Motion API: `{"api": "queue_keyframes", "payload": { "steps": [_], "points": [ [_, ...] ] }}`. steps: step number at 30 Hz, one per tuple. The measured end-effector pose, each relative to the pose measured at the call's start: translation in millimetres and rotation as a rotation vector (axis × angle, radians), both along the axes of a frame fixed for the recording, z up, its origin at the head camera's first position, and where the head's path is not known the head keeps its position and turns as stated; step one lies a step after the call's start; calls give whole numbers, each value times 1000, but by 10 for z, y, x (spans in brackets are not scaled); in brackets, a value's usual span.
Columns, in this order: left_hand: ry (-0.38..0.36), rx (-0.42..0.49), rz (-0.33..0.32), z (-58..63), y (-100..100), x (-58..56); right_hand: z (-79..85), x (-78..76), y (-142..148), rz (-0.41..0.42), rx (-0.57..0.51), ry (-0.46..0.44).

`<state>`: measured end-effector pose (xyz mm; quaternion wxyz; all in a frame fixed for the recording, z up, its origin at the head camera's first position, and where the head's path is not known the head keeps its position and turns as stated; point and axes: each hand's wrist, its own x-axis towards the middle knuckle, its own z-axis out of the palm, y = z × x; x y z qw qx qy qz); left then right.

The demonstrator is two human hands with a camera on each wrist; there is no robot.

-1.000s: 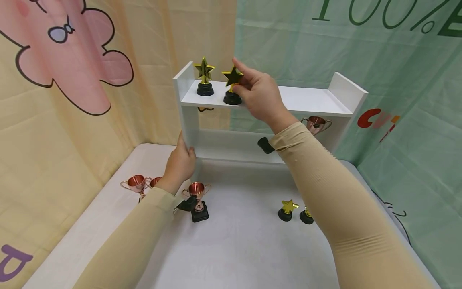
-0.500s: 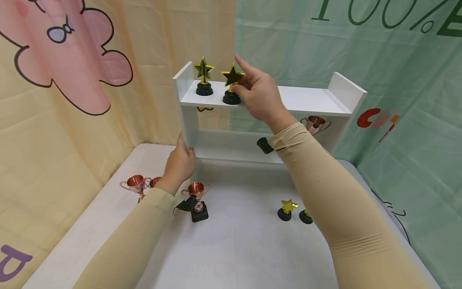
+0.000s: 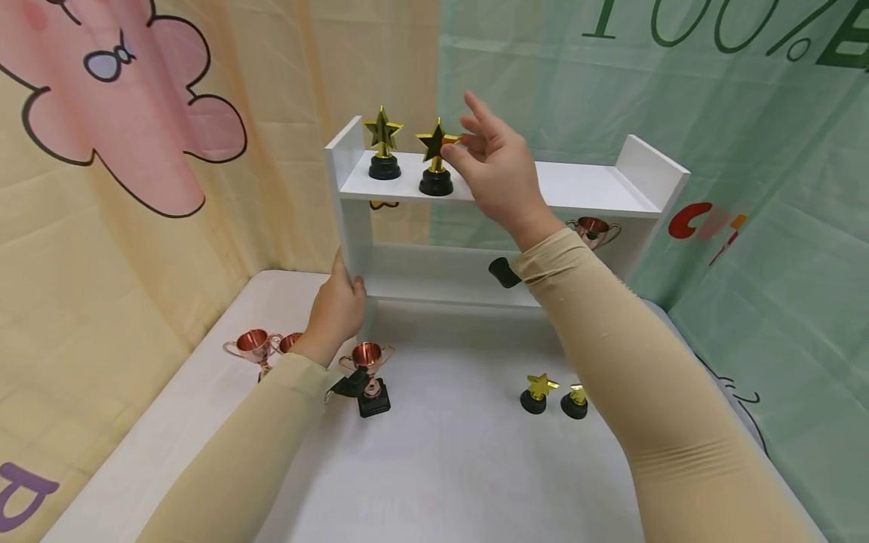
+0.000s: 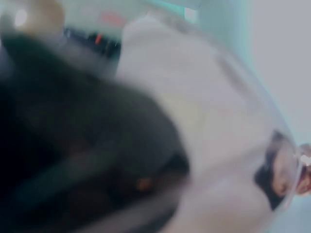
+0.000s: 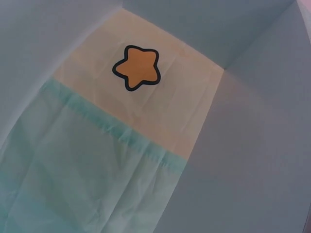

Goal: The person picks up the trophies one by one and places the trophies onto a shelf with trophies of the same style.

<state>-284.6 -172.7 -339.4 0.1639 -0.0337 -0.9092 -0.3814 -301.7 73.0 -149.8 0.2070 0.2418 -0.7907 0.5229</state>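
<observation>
On the top board of a white shelf [image 3: 591,187], two gold star trophies with black bases stand upright. My right hand [image 3: 504,170] is just right of the nearer star trophy [image 3: 435,160]. Its fingers are spread and the thumb tip is at the star's edge; whether it touches is unclear. The other star trophy [image 3: 383,143] stands by the left end panel. My left hand [image 3: 337,308] grips the shelf's left side panel low down, thumb at the front edge. In the right wrist view only shelf boards and curtain show; the left wrist view is blurred.
A copper cup trophy [image 3: 367,362] stands by my left wrist, with more copper cups [image 3: 254,345] to its left. Two gold star trophies [image 3: 536,394] are on the white table near my right forearm. Another copper cup [image 3: 595,231] sits inside the shelf at right.
My right hand has let go of the nearer star trophy and moved slightly right and up, its fingers spreading. That trophy stays standing. My left hand has kept its hold on the shelf.
</observation>
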Motion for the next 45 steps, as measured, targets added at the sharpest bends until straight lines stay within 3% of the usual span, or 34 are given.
{"api": "queue_keyframes", "payload": {
  "steps": [5, 15, 23, 28, 45],
  "points": [
    [-7, -7, 4, -7, 0, 5, 13, 9, 28, 17, -21, -10],
    [-7, 3, 9, -6, -6, 17, 27, 195, 247, -60, 124, -4],
    [-4, 4, 3, -3, -2, -1, -75, 387, 517, -134, 267, 81],
    [-6, 2, 3, 0, 6, -1, -146, 452, 633, -147, 338, 89],
    [-15, 3, 9, -7, 12, -2, -318, 550, 808, -150, 430, 133]
  ]
}}
